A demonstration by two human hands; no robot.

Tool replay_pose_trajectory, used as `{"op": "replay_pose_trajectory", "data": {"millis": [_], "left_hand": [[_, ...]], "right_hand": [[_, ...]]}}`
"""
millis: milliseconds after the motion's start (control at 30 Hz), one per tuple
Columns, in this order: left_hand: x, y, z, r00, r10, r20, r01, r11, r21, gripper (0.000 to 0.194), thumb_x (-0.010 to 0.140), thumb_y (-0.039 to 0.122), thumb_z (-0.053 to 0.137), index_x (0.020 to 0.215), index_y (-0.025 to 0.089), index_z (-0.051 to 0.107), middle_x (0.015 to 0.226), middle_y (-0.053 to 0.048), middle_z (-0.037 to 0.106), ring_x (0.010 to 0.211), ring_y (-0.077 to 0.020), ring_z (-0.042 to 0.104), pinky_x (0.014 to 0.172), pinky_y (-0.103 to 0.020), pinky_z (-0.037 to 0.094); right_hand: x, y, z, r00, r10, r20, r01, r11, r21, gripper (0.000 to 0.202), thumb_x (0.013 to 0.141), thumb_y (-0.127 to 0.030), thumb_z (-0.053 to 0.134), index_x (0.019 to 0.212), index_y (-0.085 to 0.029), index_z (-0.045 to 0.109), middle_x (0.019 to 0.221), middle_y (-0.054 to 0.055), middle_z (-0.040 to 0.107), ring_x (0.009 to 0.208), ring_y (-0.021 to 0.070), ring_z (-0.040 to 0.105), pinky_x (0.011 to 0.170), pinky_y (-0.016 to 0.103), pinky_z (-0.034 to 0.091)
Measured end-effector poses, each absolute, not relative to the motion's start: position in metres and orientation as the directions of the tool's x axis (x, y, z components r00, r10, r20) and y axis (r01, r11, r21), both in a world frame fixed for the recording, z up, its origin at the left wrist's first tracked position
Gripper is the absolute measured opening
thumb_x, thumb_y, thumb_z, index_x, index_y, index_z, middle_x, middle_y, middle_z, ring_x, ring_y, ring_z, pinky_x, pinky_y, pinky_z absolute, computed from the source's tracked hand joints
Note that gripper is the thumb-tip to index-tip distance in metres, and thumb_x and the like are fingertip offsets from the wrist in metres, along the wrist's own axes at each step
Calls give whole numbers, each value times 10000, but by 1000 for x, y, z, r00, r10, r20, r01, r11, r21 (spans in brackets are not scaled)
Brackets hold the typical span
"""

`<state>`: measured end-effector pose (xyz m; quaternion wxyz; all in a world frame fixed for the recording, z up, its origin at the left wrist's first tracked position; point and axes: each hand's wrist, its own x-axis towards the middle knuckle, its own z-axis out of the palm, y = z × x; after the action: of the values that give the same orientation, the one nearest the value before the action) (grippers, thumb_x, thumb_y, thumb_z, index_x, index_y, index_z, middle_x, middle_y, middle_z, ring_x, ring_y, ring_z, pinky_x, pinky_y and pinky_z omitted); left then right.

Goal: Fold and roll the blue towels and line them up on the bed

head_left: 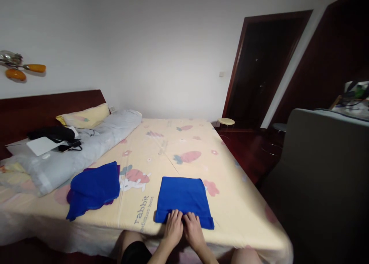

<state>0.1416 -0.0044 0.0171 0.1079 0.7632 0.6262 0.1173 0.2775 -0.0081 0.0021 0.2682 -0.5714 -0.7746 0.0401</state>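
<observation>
A blue cloth (184, 194) lies spread as a rough square near the bed's front edge. Its near edge is turned over into a narrow band. My left hand (174, 227) and my right hand (192, 228) sit side by side at the middle of that band, fingers curled over it and gripping the fabric. The thumbs are mostly hidden. To the left rests a loose pile of blue cloth (93, 187), with purple fabric showing from under its edges.
The bed (161, 141) has a cream sheet with carrot and rabbit prints. A rolled grey quilt (115, 133) bears a silver laptop (43, 145), a phone and a black bag. A yellow pillow (89, 117) leans by the headboard. A round stool (226, 121) and grey panel (325, 171) stand right.
</observation>
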Motion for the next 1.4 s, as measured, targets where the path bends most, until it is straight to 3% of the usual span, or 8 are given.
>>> {"op": "replay_pose_trajectory", "data": {"millis": [100, 400, 567, 733, 833, 1000, 1167, 1400], "left_hand": [[136, -1, 15, 174, 985, 7, 938, -167, 304, 405, 883, 206, 323, 1242, 243, 508, 1357, -73, 531, 1296, -236, 413, 1078, -400, 294], [58, -4, 46, 102, 989, 104, 959, -126, 256, 207, 849, 257, 400, 960, 249, 574, 1020, -36, 607, 1036, -229, 525, 940, -399, 352], [105, -1, 35, 198, 974, 107, 932, -221, 288, 346, 813, 181, 398, 1106, 277, 558, 1201, -48, 593, 1205, -232, 464, 1050, -410, 297], [122, 0, 9, 289, 957, -26, 899, -262, 351, 512, 803, 235, 440, 1313, 285, 452, 1450, -60, 443, 1378, -258, 315, 1146, -430, 206], [91, -3, 5, 243, 970, -3, 919, -229, 321, 515, 807, 247, 445, 1318, 308, 452, 1428, -47, 467, 1351, -255, 353, 1142, -428, 220], [39, -8, 17, 171, 981, 95, 955, -189, 229, 465, 797, 209, 453, 1244, 320, 513, 1314, -39, 555, 1252, -242, 443, 1095, -436, 270], [37, 0, 26, 266, 961, 77, 940, -276, 198, 521, 741, 76, 434, 1202, 302, 522, 1304, -21, 556, 1259, -216, 427, 1090, -404, 257], [36, -3, 55, 337, 939, 72, 901, -343, 265, 371, 708, 17, 391, 924, 260, 570, 956, 7, 627, 957, -174, 548, 944, -330, 369]], "right_hand": [[285, -4, 0, -181, 916, 357, 863, 322, -389, 312, 748, -99, 458, 986, -258, 582, 987, 33, 628, 942, 210, 549, 820, 352, 391], [389, -10, -7, -131, 945, 299, 880, 250, -404, 243, 763, -218, 501, 987, -264, 582, 1009, 44, 641, 928, 217, 575, 809, 367, 405], [331, -8, 13, -163, 917, 363, 891, 295, -345, 350, 723, -93, 445, 993, -267, 582, 1023, 41, 641, 958, 223, 551, 854, 382, 377], [309, -6, 2, -268, 916, 297, 886, 356, -298, 541, 649, -66, 465, 1130, -292, 567, 1160, 45, 643, 1062, 252, 548, 925, 410, 365], [344, -9, -18, -276, 907, 317, 902, 358, -241, 605, 662, -71, 474, 1224, -290, 528, 1203, 53, 637, 1074, 251, 553, 932, 402, 367], [394, -15, -36, -246, 881, 404, 917, 347, -198, 462, 767, -205, 516, 1225, -270, 523, 1149, 61, 655, 1006, 235, 577, 862, 384, 398], [385, -3, -25, -185, 867, 463, 948, 281, -149, 477, 723, -74, 473, 1150, -263, 569, 1156, 67, 657, 1022, 245, 569, 890, 417, 370], [397, -11, 17, -263, 943, 202, 868, 323, -378, 335, 749, -150, 489, 1024, -274, 636, 1014, 30, 691, 968, 225, 559, 895, 402, 356]]}}
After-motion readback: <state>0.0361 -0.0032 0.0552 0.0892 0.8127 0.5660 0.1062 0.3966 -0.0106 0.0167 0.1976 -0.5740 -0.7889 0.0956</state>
